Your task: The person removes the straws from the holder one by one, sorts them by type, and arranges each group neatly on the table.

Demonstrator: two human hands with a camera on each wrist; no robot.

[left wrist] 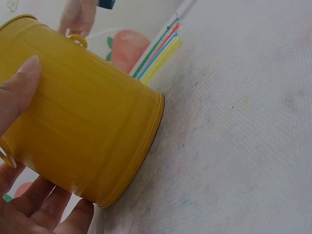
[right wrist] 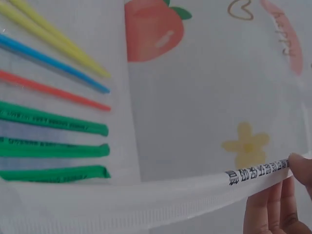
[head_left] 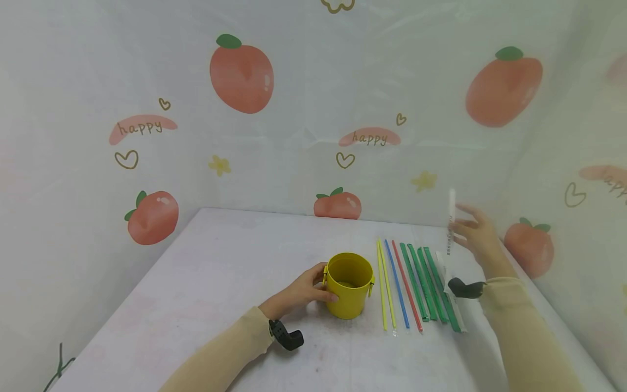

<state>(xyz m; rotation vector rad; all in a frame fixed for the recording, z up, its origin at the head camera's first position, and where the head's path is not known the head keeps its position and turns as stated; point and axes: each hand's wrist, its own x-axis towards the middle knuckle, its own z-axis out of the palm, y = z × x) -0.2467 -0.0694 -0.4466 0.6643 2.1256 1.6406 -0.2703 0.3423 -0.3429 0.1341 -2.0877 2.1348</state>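
My left hand (head_left: 305, 288) grips the side of a small yellow metal bucket (head_left: 346, 302), which stands upright on the table. In the left wrist view the thumb lies on the wall of the bucket (left wrist: 87, 112) and the other fingers curl around beneath a small loop handle. At the right, my right hand (head_left: 476, 231) pinches a white wrapped straw (head_left: 451, 218) with black printing and holds it upright above the table. Seen from the right wrist, the white wrapper (right wrist: 195, 197) runs across the picture, pinched between thumb and fingers.
Beside the bucket lie two yellow straws (head_left: 388, 288), a blue straw (head_left: 397, 286) and a red straw (head_left: 407, 288) in clear wrappers. Several green wrapped straws (head_left: 431, 286) follow to their right, with white wrapped straw (head_left: 459, 316) at the end. A fruit-printed curtain (head_left: 294, 158) hangs behind the table.
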